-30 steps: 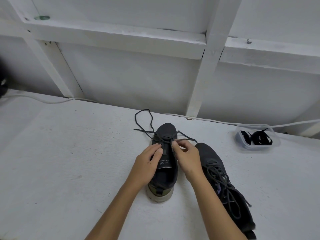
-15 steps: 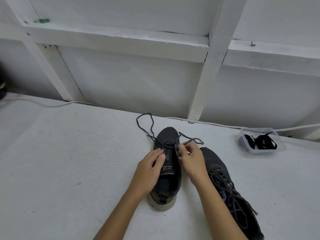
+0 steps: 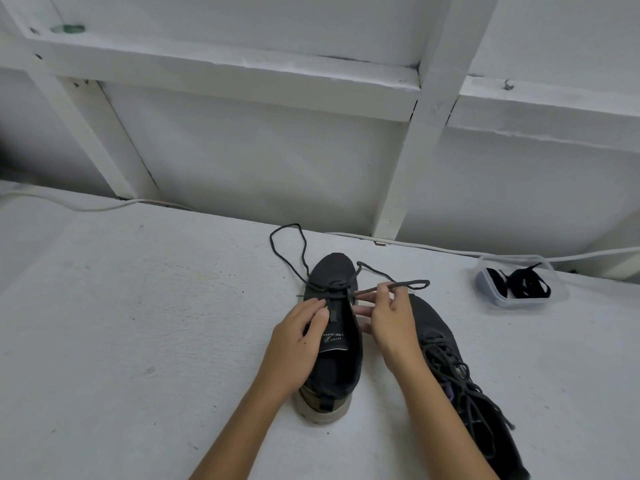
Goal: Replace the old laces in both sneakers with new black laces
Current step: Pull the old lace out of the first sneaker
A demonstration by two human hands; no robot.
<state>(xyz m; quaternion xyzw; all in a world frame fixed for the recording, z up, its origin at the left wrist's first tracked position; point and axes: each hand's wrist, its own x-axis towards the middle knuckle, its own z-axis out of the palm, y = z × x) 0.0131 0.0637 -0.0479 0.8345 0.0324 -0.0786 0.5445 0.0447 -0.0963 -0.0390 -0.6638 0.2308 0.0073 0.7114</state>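
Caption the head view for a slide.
Right hand pulls the old lace from the left sneaker, steadied by the left hand.

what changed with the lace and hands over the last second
The right hand, pinching the old lace all along, has drawn it out to the right, so a longer loop now trails past the fingers. The left hand stays pressed on the left sneaker beside the tongue. The right sneaker stays fully laced, and the new black laces stay in the plastic container.
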